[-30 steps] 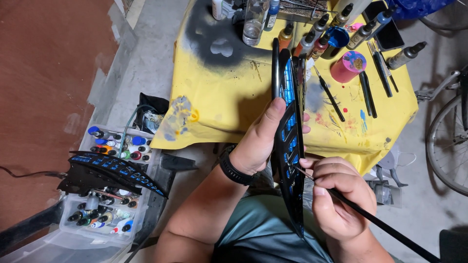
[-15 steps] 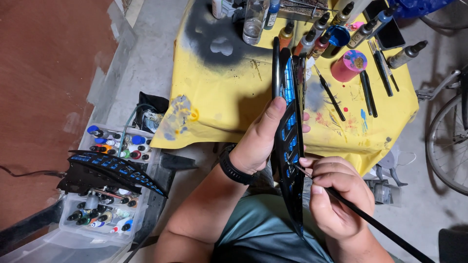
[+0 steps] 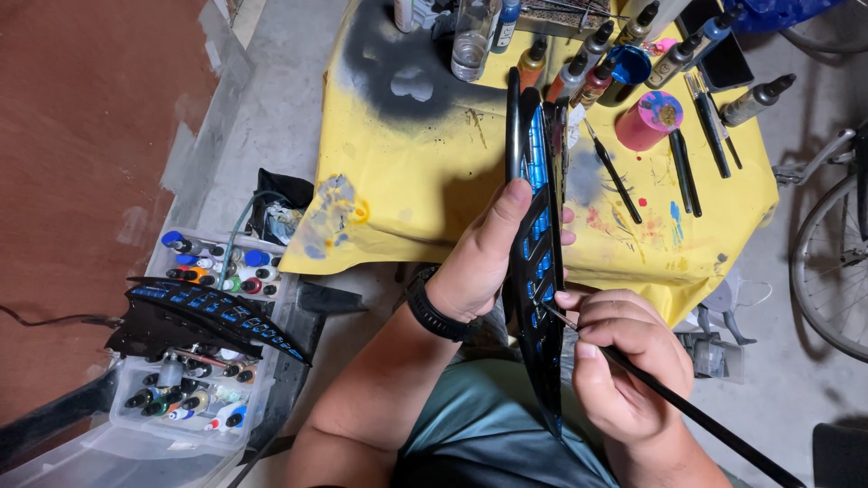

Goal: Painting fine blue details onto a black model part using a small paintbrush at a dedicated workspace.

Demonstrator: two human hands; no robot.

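Left hand (image 3: 479, 262) clasping a long black blue-patterned panel (image 3: 538, 271) upright, right hand (image 3: 624, 361) pinching a thin brush (image 3: 687, 411) against it, near yellow-covered table (image 3: 407, 190)

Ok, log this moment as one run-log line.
left hand: grips black panel with blue cells, held upright | right hand: holds thin brush, tip at panel | behind: yellow cloth, pink cup

Floor: grey concrete (image 3: 271, 117) lay under me, with a reddish-brown surface (image 3: 81, 163) to my left.
Table: a paint-stained yellow cloth (image 3: 407, 181) covered it.
Right: I saw a bicycle wheel (image 3: 827, 271).
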